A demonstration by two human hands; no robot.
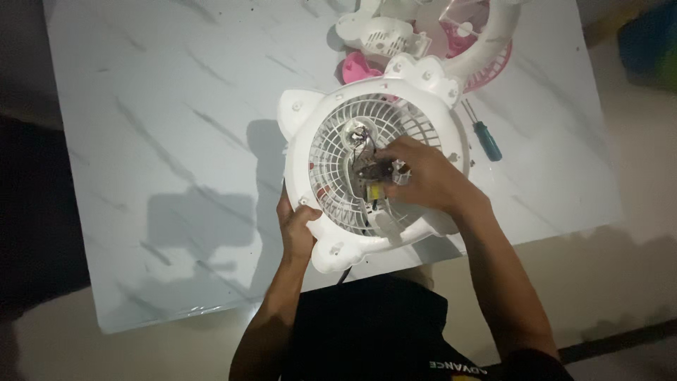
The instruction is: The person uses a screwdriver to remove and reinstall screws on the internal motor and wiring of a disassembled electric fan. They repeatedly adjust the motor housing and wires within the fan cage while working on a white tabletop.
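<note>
Marble-patterned tabletop [155, 127], pale with grey veins. At its near edge, tipped up toward the body, a white fan housing [367, 176] with round grille and small ears; steadied at the lower-left rim by left hand [296, 229], fingers wrapped closed on the plastic. Near the far edge, loose white and pink fan parts [423, 35]. Right hand [423, 180] at the grille centre, fingertips pinched on the small motor assembly [370, 169] with its wires. Blue-handled screwdriver [483, 134] lying just right of the housing. Seemingly mid-disassembly or refit of the motor; next likely needs careful working around the wires
</note>
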